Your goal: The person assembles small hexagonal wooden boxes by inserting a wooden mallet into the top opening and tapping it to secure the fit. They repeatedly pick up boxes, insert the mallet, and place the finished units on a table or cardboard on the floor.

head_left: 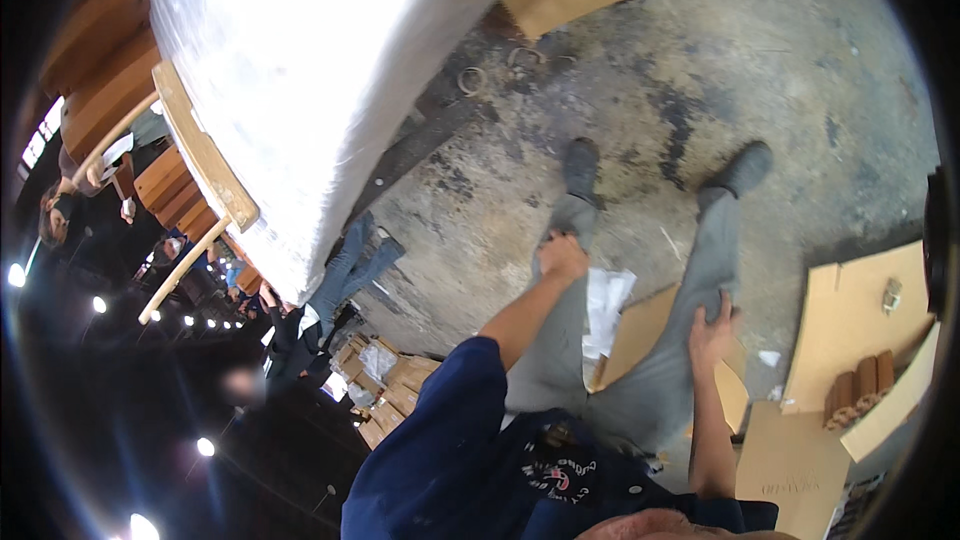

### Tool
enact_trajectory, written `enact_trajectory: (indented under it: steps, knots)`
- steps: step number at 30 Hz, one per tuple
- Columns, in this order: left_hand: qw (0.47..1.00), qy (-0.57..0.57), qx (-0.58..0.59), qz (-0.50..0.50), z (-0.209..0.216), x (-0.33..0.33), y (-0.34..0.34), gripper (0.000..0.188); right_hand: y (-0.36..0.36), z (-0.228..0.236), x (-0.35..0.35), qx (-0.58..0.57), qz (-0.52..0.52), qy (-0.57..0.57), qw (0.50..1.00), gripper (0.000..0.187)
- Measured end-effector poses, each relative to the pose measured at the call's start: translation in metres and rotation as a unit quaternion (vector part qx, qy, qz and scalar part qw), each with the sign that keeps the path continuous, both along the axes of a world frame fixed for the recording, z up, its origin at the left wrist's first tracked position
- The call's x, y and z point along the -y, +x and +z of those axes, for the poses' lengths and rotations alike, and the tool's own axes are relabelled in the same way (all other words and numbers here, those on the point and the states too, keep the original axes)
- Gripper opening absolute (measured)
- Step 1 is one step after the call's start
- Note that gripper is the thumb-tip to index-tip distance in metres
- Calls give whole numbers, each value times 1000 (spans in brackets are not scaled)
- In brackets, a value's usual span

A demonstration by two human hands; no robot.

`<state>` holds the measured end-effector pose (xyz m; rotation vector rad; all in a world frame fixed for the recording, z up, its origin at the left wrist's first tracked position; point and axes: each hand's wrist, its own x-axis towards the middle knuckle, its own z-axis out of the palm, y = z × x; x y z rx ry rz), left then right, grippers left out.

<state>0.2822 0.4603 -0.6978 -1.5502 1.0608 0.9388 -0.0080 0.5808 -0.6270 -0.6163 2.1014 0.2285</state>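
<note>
loosely, left hand (563, 256), fingers half-curled, and right hand (711, 334), fingers spread, rest empty on trousers (642, 398).

The person in front of me has the left hand (565, 256) on the left leg (545, 355) and the right hand (711, 338) on the right leg (665, 365). A wrapped load (290, 90) sits ahead-left, cartons (405, 392) farther left; to the right, blocks (860, 390) lie on cardboard (835, 285).
</note>
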Motion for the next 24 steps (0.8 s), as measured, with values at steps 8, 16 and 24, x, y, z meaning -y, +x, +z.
enact_trajectory:
  steps: [8, 16, 24]
  knots:
    - [987, -124, -105, 6, 1, -26, 46, 56, 82, -11, -42, -55, 61, -79, 994, 55]
    - [985, -139, -103, -9, 17, -42, 71, 49, 108, -13, -94, -67, -7, -91, 994, 51]
    - [972, -132, -141, -131, 48, -65, 31, 43, 61, -8, -143, -67, -136, 19, 988, 61]
